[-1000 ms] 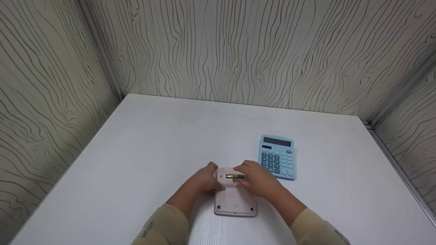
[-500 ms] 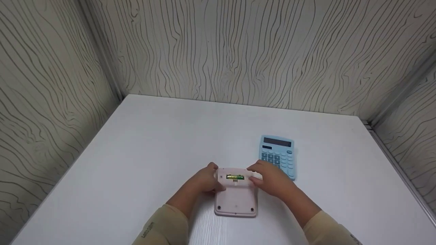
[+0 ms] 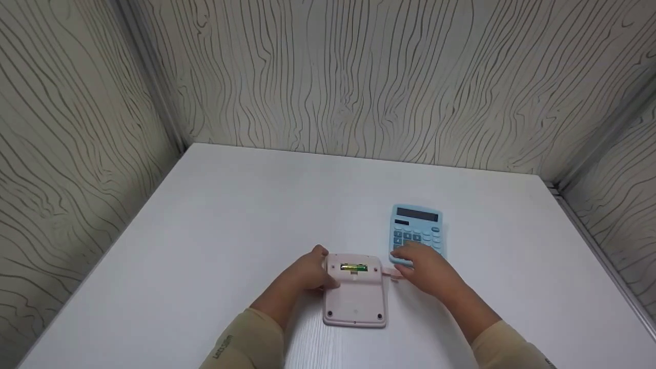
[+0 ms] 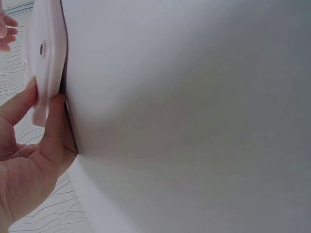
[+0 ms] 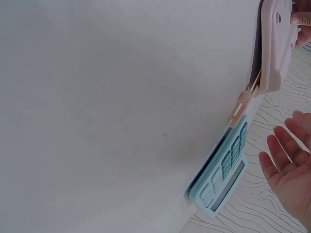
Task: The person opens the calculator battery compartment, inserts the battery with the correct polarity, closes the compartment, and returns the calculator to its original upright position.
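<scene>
A pink calculator lies face down on the white table, its battery slot uncovered with a green-gold battery inside. My left hand grips its left edge, thumb on the back and fingers underneath, as the left wrist view shows. A small pink battery cover lies on the table at the calculator's right, between it and a blue calculator. My right hand hovers near the cover; in the right wrist view its fingers are loosely extended, apart from the cover and holding nothing.
The blue calculator lies face up, partly behind my right hand in the head view. Wood-grain patterned panels enclose the white table at the back and both sides.
My right hand has moved from the battery slot rightwards, off the pink calculator. The battery slot and the cover on the table have come into sight. My left hand keeps its hold.
</scene>
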`<state>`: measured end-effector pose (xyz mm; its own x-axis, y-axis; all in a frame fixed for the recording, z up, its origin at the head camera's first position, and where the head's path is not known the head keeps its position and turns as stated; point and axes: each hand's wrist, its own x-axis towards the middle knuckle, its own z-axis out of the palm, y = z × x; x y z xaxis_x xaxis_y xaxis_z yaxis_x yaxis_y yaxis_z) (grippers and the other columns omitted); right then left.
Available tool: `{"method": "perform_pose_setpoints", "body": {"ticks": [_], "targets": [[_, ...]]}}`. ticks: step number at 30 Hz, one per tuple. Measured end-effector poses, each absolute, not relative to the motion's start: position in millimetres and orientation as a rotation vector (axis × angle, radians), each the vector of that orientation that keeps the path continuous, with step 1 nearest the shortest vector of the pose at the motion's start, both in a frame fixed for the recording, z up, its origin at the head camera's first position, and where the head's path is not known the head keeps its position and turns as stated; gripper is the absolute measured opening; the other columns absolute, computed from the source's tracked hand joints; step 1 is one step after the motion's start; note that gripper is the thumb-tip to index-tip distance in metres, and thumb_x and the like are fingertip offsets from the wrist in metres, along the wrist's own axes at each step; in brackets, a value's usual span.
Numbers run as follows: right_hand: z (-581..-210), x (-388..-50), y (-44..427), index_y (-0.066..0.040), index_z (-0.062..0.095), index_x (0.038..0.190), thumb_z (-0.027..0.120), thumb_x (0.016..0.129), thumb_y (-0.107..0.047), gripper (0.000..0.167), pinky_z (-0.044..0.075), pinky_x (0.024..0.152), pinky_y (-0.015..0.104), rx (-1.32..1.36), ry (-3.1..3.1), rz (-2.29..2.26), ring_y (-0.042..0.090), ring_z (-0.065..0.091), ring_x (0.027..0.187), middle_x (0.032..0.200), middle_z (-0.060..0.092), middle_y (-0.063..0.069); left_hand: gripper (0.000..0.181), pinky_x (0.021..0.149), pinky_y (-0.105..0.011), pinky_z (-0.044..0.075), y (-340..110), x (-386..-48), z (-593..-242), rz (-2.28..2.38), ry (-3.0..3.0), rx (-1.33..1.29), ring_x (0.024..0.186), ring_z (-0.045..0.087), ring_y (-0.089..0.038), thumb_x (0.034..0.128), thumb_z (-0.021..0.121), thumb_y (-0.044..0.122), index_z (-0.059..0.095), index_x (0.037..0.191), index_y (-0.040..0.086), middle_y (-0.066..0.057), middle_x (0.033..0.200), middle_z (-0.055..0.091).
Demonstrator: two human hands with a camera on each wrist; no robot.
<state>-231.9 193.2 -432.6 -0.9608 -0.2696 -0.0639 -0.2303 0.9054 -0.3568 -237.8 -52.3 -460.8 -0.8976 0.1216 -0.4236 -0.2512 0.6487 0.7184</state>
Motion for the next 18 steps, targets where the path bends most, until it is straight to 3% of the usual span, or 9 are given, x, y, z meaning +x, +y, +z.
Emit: {"method": "perform_pose_setpoints", "body": {"ticks": [5,14,18], "targets": [[-439,-233,198,-0.016,0.060,0.120,0.062,0.086,-0.025,0.035,0.033,0.100,0.050,-0.371,2.940,-0.487,0.033,0.041,0.124,0.128,0.053,0.011,0.076,0.082,-0.039,0.045,-54,-239,-461,1.143,2.437,-0.100,0.091,0.053,-0.022,0.0683,0.080,0.018,0.039,0.132,0.012,-0.012,0.118,0.054],[-453,-232,196,-0.015,0.062,0.117,0.063,0.086,-0.023,0.033,0.034,0.100,0.048,-0.362,2.924,-0.411,0.032,0.044,0.122,0.125,0.055,0.011,0.075,0.074,-0.035,0.047,-53,-239,-463,1.173,2.411,-0.093,0.084,0.055,-0.020,0.0696,0.079,0.016,0.038,0.132,0.011,-0.011,0.112,0.055],[-458,-233,194,-0.014,0.063,0.114,0.064,0.084,-0.019,0.031,0.039,0.096,0.045,-0.381,2.935,-0.381,0.029,0.051,0.114,0.115,0.059,0.008,0.075,0.071,-0.035,0.048,-53,-239,-464,1.182,2.408,-0.104,0.082,0.056,-0.020,0.0692,0.079,0.015,0.038,0.132,0.011,-0.011,0.111,0.055]]}}
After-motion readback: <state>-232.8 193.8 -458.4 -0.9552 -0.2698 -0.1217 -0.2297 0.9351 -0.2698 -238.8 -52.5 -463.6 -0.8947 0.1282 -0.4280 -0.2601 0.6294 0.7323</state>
